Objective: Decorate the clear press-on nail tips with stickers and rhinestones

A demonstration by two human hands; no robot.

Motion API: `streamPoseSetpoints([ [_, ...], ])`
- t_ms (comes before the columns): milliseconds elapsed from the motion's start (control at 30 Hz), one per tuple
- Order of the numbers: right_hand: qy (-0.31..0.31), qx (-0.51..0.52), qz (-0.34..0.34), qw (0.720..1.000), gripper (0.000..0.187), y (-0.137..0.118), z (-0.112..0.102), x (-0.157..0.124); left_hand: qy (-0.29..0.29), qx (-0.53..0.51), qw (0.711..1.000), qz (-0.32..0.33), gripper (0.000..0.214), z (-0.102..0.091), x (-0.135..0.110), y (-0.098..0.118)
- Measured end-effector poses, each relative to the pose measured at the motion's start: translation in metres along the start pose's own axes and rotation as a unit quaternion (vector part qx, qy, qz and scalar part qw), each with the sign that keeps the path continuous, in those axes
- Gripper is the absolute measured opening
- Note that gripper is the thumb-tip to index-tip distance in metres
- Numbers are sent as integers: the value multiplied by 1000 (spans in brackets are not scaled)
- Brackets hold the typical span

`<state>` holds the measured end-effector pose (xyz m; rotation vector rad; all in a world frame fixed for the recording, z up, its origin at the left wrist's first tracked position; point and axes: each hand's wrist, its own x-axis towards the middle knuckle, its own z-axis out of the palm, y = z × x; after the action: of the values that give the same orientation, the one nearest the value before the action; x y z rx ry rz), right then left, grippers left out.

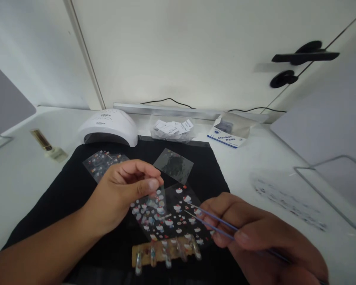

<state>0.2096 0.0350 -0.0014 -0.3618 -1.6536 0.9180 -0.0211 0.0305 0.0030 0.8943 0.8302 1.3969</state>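
Note:
My left hand (121, 194) pinches the upper corner of a clear sticker sheet (150, 206) between thumb and fingers. Beneath it lies a second see-through sheet with white cartoon-cat stickers (179, 221). In my right hand (255, 233) is a pair of bluish tweezers (216, 221), its two tips slightly apart above the lower sheet. Whether the tips touch a sticker I cannot tell. Just below the sheets, several decorated false nails (167, 259) are fixed along a tan strip (146, 249).
A black mat (56, 206) covers the middle of the white table. Two more clear sheets, one patterned (99, 164) and one mostly plain (175, 166), lie on it. Behind stand a white nail lamp (106, 124), a tub of white packets (173, 130) and an alcohol pads box (230, 134). A polish bottle (52, 148) lies left.

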Motion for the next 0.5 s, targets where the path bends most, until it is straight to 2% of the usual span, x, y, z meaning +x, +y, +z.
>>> streamPoseSetpoints([
  [267,5,79,12,997,37,1,1,9,68,51,995,45,12,-12,14,3],
  [500,0,85,15,996,36,1,0,7,109,189,970,106,13,-21,22,5],
])
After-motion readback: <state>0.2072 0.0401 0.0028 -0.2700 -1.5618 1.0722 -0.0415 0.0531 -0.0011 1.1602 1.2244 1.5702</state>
